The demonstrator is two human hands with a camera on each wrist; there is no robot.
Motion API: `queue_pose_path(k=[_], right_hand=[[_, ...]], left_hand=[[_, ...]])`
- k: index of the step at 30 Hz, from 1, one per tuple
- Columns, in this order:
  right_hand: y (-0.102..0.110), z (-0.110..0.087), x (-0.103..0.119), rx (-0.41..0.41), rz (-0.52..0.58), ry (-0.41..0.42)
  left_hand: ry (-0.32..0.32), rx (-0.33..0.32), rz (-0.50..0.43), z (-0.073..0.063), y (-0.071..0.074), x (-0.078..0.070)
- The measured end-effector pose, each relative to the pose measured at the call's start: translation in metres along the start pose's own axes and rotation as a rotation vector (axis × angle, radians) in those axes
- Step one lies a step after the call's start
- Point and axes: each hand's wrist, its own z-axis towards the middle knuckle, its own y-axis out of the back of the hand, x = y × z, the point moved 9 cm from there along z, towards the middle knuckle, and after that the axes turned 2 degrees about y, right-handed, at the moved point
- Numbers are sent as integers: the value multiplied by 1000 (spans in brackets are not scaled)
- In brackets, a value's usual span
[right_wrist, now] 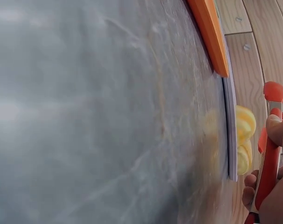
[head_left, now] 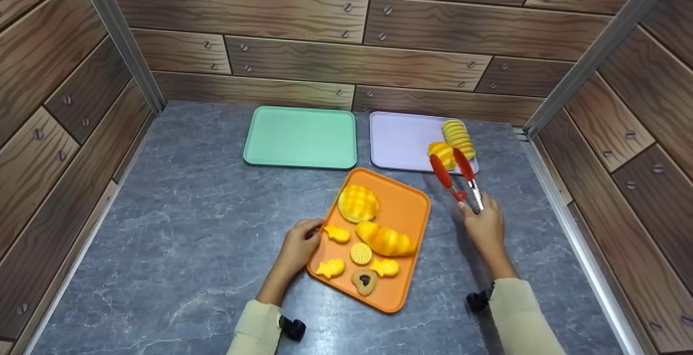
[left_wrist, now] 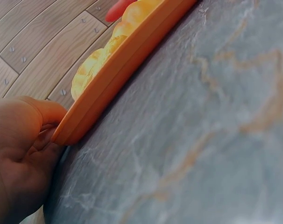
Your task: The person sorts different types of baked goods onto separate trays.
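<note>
My left hand point(head_left: 299, 247) pinches the left edge of an orange tray point(head_left: 401, 199), thumb and fingers round its rim in the left wrist view. On this tray lie a checkered round bun point(head_left: 358, 203), a croissant point(head_left: 385, 240), several fish-shaped pieces point(head_left: 331, 268), a round biscuit point(head_left: 361, 254) and a heart-shaped cookie point(head_left: 364, 283). Red-tipped tongs point(head_left: 442, 171) are gripped in my right hand point(head_left: 485, 228), their tips spread apart with nothing between them. The tips overlap the near edge of a lilac tray point(head_left: 398, 141), close to a striped round bun point(head_left: 440, 153).
Behind that bun, a ribbed long bread point(head_left: 458, 134) lies at the lilac tray's right end. A bare green tray point(head_left: 300, 137) stands to its left. Wood-patterned walls point(head_left: 303, 57) enclose the grey marbled table point(head_left: 189, 225) at the back and sides.
</note>
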Motion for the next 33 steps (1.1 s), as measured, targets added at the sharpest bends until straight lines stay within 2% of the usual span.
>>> queue_pose_path(k=[6, 12, 22, 33], right_hand=[[0, -16, 6, 56, 22, -3], [-3, -31, 17, 108, 51, 39], [-12, -48, 39, 261, 103, 60], [-25, -61, 60, 369, 111, 137]], left_hand=[[-6, 4, 2, -1, -1, -1], [-2, 5, 21, -1, -1, 0], [-9, -10, 15, -1, 1, -1], [-14, -12, 11, -1, 0, -2]])
